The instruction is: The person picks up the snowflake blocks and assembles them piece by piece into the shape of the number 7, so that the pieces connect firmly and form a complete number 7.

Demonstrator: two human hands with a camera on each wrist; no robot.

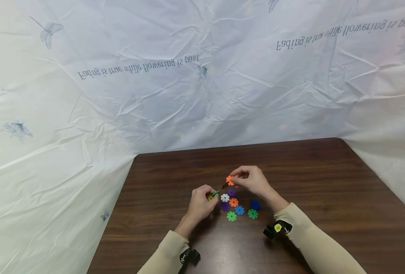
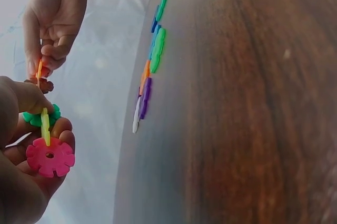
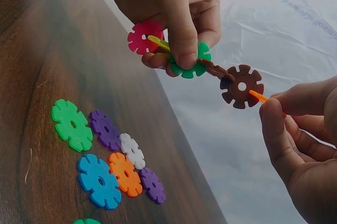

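My left hand (image 1: pixel 201 199) pinches a chain of slotted plastic snowflake discs, its thumb on the green disc (image 3: pixel 180 70). A yellow disc (image 3: pixel 159 42) and a pink disc (image 3: pixel 135 42) hang at the near end of that chain. From the green one, a brown disc seen edge-on (image 3: pixel 214 69) leads to a second brown disc (image 3: pixel 235 98). With thumb and fingertips, my right hand (image 1: pixel 254 182) pinches an orange disc (image 1: pixel 228 180). In the right wrist view its edge meets the second brown disc's rim; the fingers hide most of it.
Below the hands, several loose discs lie flat on the dark wooden table (image 1: pixel 161 182): white (image 1: pixel 224 198), orange (image 1: pixel 233 202), purple (image 1: pixel 225 206), light blue (image 1: pixel 239 210), green (image 1: pixel 252 214) and dark blue (image 1: pixel 255 205). A printed white sheet (image 1: pixel 175 99) hangs behind the table.
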